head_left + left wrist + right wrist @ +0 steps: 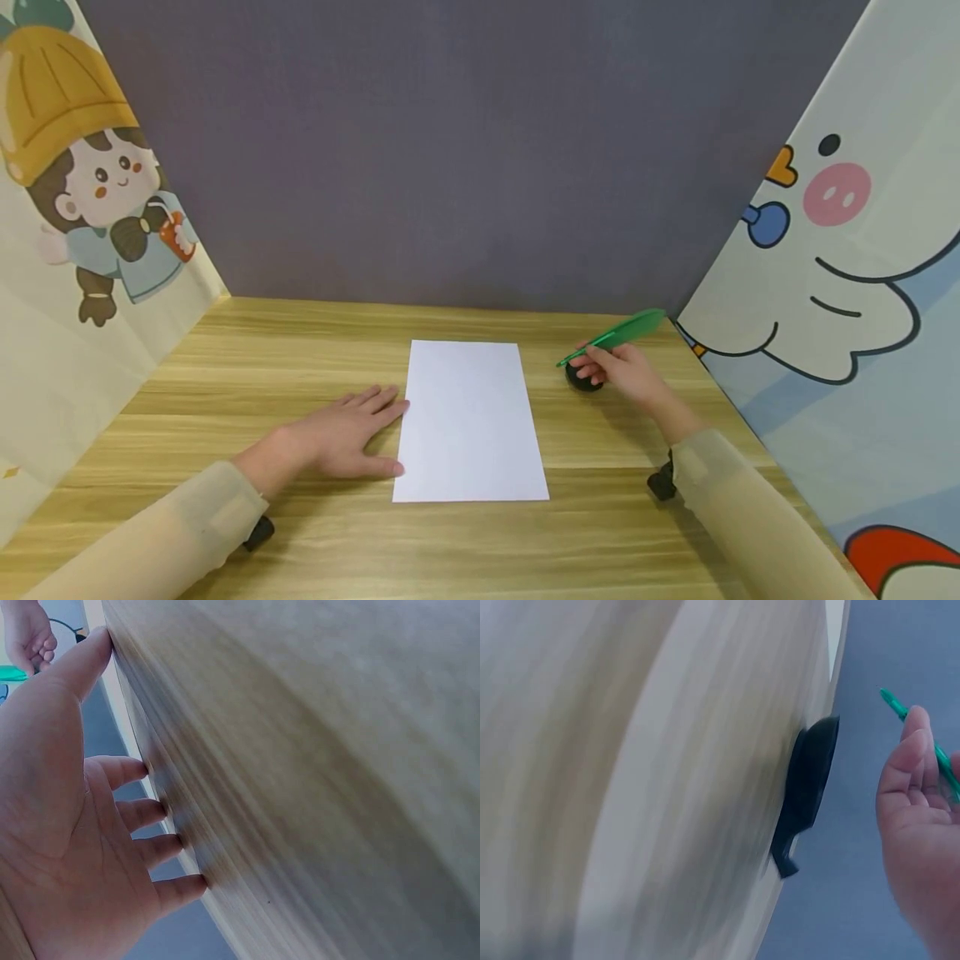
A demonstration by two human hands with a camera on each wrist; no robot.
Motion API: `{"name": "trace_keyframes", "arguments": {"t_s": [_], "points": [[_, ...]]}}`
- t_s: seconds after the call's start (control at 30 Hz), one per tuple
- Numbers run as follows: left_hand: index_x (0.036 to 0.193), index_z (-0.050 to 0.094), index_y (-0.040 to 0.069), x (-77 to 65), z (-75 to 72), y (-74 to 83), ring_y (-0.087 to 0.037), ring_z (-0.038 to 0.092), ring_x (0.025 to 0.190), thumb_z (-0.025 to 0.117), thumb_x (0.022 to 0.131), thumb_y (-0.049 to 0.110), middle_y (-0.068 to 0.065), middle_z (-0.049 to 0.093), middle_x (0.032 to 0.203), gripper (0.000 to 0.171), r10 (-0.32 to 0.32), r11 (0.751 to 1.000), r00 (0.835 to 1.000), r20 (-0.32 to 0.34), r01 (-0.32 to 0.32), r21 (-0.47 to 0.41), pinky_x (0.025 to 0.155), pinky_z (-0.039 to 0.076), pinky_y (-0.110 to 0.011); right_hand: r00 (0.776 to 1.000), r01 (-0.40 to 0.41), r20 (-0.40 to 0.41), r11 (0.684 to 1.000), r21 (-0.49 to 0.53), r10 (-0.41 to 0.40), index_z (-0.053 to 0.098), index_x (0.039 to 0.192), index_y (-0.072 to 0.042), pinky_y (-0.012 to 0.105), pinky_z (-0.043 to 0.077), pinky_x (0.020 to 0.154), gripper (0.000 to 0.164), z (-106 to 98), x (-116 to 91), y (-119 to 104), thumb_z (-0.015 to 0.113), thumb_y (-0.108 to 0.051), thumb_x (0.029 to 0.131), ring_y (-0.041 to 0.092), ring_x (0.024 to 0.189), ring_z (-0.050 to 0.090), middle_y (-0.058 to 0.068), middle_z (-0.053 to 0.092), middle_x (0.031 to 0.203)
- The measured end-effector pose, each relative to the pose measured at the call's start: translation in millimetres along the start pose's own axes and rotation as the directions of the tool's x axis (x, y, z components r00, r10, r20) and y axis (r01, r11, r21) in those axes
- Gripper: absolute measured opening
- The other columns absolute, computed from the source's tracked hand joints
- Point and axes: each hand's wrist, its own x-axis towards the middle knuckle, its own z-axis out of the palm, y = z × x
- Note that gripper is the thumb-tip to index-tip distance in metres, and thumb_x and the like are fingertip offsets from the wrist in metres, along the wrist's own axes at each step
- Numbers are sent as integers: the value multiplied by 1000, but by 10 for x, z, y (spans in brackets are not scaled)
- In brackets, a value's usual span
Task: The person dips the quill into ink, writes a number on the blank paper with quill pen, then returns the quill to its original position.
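Note:
My right hand (pixel 628 375) pinches a green feather pen (pixel 634 329), its tip pointing left and its plume slanting up to the right. In the right wrist view, the pen's bare tip (pixel 892 701) sticks out past the fingers. Partly hidden below that hand is a small round black pen stand (pixel 581 382); from the side it shows as a dark base (pixel 811 772) on the table, apart from the pen. A white sheet of paper (pixel 468 421) lies flat at the middle. With fingers spread, my left hand (pixel 337 437) rests on the table, thumb and fingertips at the sheet's left edge.
The wooden table (pixel 300 342) runs back to a grey-purple panel (pixel 465 150). Cartoon-printed panels stand along the left (pixel 45 350) and right (pixel 862 250) sides. Each wrist carries a small black device under its pale sleeve (pixel 750 508).

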Motion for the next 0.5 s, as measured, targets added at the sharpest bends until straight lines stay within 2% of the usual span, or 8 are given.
{"name": "trace_keyframes", "arguments": {"t_s": [0.13,0.27,0.37,0.5], "points": [[176,28,15,0,-6,3,-47,17,170,60,98,80,-17,17,184,106,0,1000,1000,3,0,1,134,21,-71,1000,16,0,1000,8,-16,61,147,9,26,63,81,47,102,55,-69,50,-26,119,9,96,76,25,77,126],[176,28,15,3,-5,-1,-47,16,170,60,98,81,-17,17,184,107,0,1000,1000,3,0,3,134,21,-72,1000,27,-3,999,21,-27,63,145,10,24,63,78,45,209,124,-121,51,-25,119,9,95,77,20,80,122],[176,28,15,6,1,-7,-47,17,170,60,98,81,-17,17,184,107,3,1000,1000,1,-3,6,134,21,-72,999,37,-13,999,37,-36,65,143,9,25,64,78,42,284,180,-142,52,-22,118,18,97,79,22,80,122],[176,29,15,10,12,-13,-47,17,170,59,98,82,-17,17,184,107,5,1000,1000,-4,-5,11,133,22,-72,998,55,-14,997,53,-55,66,140,10,33,67,81,40,376,250,-153,52,-19,118,28,100,81,27,79,123]]}}
